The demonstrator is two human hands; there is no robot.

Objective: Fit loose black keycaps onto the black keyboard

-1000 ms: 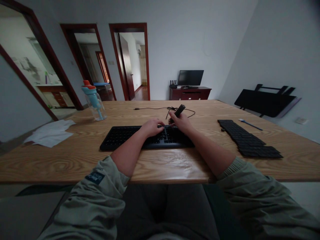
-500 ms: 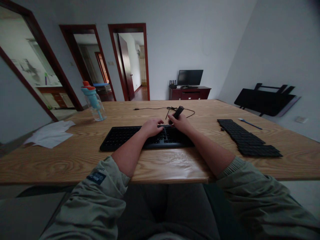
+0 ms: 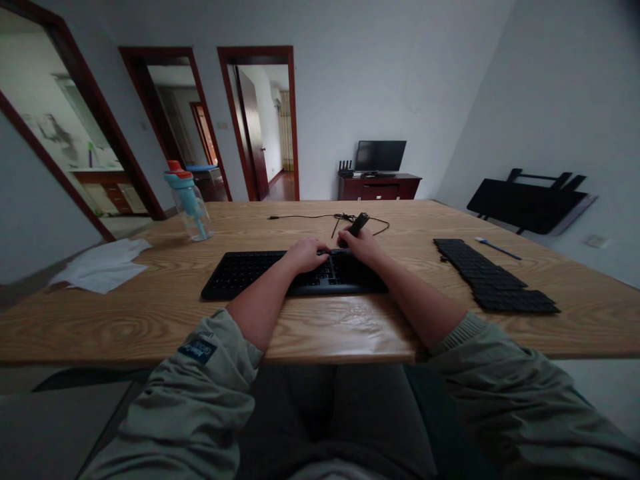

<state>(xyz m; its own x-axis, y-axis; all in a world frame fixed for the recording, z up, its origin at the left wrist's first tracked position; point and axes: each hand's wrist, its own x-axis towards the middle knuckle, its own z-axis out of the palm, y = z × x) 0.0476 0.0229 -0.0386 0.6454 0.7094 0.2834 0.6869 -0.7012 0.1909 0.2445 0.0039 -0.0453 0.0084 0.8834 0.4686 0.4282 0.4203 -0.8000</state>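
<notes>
Steadying the black keyboard (image 3: 260, 273) at mid-table with the left hand (image 3: 306, 255), fingers curled down flat onto the keys; further right, pinching the dark tool (image 3: 356, 225) in the right hand (image 3: 363, 245), best kept low, tip over the top row.

I can read no text from here. The dark patch (image 3: 197, 349) on my left sleeve (image 3: 200, 380) carries pale lettering, but it is too small and blurred to make out. The keys of the keyboard (image 3: 250, 273) show no legible legends either.
</notes>
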